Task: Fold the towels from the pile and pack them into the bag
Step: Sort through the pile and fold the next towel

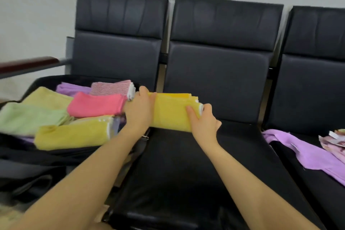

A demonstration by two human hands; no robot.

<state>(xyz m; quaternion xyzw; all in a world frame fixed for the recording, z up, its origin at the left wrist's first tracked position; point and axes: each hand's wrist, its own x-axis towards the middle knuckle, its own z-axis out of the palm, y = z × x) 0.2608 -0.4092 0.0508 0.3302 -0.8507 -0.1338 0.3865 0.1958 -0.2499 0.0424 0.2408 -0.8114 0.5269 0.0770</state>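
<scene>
Now carrying folded yellow terry towel (172, 113), gripped at both ends by hands (139, 110) (204, 120); next, tucking into black fabric bag (43, 155).

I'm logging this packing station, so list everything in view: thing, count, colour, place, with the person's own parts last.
Folded yellow terry towel: one, yellow, held over the middle seat, beside the bag.
Open black fabric bag: one, black, on the left seat.
Folded towels in the bag: about six; pink, light green, yellow, pale yellow, purple, pink-patterned.
Unfolded purple towel: one, purple, right seat.
Patterned cloth: partly cut off, right edge.
Black padded seats: three, joined in a row.
Hands: left and right, both gripping the held towel.
</scene>
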